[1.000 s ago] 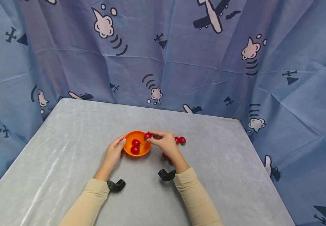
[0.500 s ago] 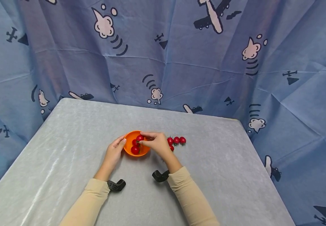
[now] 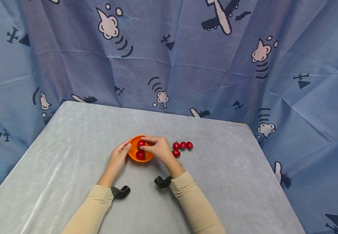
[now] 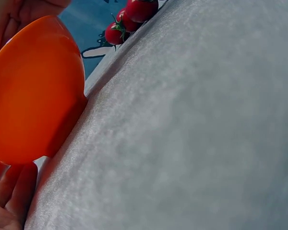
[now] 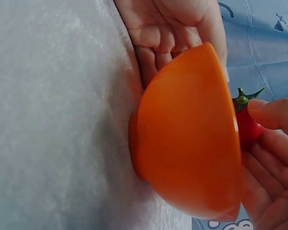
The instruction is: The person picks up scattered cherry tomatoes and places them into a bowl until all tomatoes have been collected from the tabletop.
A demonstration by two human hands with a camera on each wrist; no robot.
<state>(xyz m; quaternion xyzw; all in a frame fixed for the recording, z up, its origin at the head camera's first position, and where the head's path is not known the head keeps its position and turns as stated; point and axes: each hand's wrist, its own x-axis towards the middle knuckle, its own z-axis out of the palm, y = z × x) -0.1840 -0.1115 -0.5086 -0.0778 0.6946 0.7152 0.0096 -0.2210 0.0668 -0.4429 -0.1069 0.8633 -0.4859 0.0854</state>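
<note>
My left hand [image 3: 119, 159] grips the side of an orange bowl [image 3: 133, 157], thumb at the rim and fingers behind its outer wall. The bowl stands upright on the table. Between thumb and fingers, my right hand [image 3: 159, 149] pinches a red cherry tomato [image 3: 141, 143] inside the bowl's outline. Its green stalk end [image 5: 243, 99] shows just over the rim in the right wrist view. Another cherry tomato [image 3: 140, 155] lies in the bowl. The left wrist view shows the bowl's outer wall [image 4: 38, 91], hiding its contents.
Right of the bowl, several more cherry tomatoes [image 3: 183, 145] lie close together on the grey cloth-covered table [image 3: 230, 169], partly beside my right wrist. A blue patterned curtain [image 3: 145, 39] hangs behind the table's far edge.
My right hand has moved left with the pinched cherry tomato, from the bowl's right rim to over its middle, now covering one tomato in it. The left hand and bowl have stayed put.
</note>
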